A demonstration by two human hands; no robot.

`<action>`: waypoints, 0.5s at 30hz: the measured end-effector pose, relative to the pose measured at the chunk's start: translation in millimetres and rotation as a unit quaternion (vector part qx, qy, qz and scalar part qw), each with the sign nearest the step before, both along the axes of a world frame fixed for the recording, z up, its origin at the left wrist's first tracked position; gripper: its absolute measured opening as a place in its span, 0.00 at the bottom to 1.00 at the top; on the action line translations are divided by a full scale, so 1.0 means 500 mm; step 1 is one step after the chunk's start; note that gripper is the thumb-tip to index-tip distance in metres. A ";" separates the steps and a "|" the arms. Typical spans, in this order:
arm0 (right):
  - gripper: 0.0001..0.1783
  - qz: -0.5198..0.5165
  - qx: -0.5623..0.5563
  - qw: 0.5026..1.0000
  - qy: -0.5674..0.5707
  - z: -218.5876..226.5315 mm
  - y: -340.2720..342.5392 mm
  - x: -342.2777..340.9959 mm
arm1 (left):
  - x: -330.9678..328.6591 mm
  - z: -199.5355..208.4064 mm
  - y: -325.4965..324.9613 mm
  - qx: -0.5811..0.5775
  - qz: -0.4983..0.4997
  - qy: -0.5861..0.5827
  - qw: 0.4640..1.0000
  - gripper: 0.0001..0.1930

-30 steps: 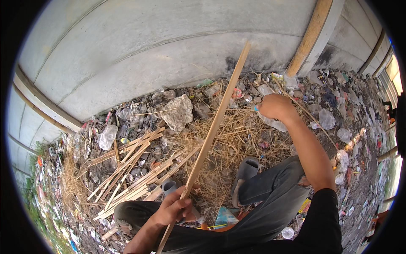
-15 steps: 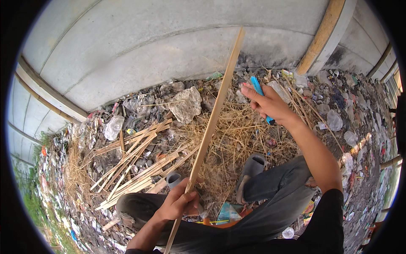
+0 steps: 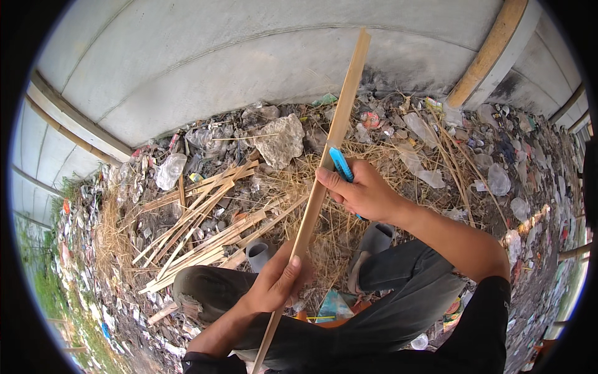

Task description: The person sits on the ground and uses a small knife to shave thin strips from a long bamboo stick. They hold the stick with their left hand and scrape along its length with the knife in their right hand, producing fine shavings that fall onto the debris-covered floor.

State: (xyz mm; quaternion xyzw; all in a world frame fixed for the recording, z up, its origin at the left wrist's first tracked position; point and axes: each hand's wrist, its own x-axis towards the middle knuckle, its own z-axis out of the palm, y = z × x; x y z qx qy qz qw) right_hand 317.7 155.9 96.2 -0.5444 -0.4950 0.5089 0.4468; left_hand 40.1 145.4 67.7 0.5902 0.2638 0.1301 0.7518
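Note:
A long, flat bamboo strip (image 3: 350,93) slants from between my legs up toward the wall. My left hand (image 3: 274,283) is closed around its lower part, with the thumb lying along it. In my right hand (image 3: 374,194) is a light blue utility knife (image 3: 341,163), held in curled fingers. The right thumb presses on the strip about midway up, and the knife's upper end lies against the strip's right edge. I cannot make out a blade. Scraps of fine straw-like shavings (image 3: 339,234) lie on the ground below my hands.
Several split strips (image 3: 205,249) are piled to the left. Beyond them sits a large pale rock (image 3: 280,142) before a grey concrete wall (image 3: 218,68) with wooden posts (image 3: 489,53). Litter covers the ground. My bent knees and grey shoes (image 3: 375,238) are close below.
My right hand has come left and down with the knife, from apart to touching the strip. My left hand and the strip have shifted slightly up and right.

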 end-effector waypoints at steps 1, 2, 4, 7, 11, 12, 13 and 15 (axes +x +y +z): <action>0.24 0.015 0.030 0.997 -0.063 -0.007 -0.001 0.002 | 0.001 0.002 0.002 0.003 0.001 0.002 1.000 0.30; 0.26 0.036 0.035 0.992 -0.120 -0.003 -0.007 0.004 | 0.001 0.002 0.003 0.006 0.002 0.005 1.000 0.30; 0.29 0.087 0.050 0.969 -0.225 0.019 -0.020 -0.004 | -0.008 -0.003 0.001 0.015 0.022 0.025 0.999 0.28; 0.28 0.105 0.075 0.931 -0.341 0.026 -0.051 -0.040 | -0.007 -0.017 0.002 0.039 0.045 0.035 0.998 0.25; 0.27 0.092 0.149 0.899 -0.402 -0.009 -0.067 -0.075 | -0.004 -0.022 -0.001 0.114 0.064 0.076 0.988 0.20; 0.27 0.086 0.163 0.893 -0.410 -0.014 -0.067 -0.078 | -0.003 -0.021 -0.004 0.134 0.069 0.091 0.984 0.18; 0.27 0.077 0.167 0.892 -0.413 -0.023 -0.061 -0.076 | -0.005 -0.015 0.000 0.113 0.065 0.104 0.986 0.18; 0.27 0.058 0.176 0.889 -0.419 -0.038 -0.031 -0.061 | -0.009 0.002 0.015 0.072 0.056 0.131 0.987 0.18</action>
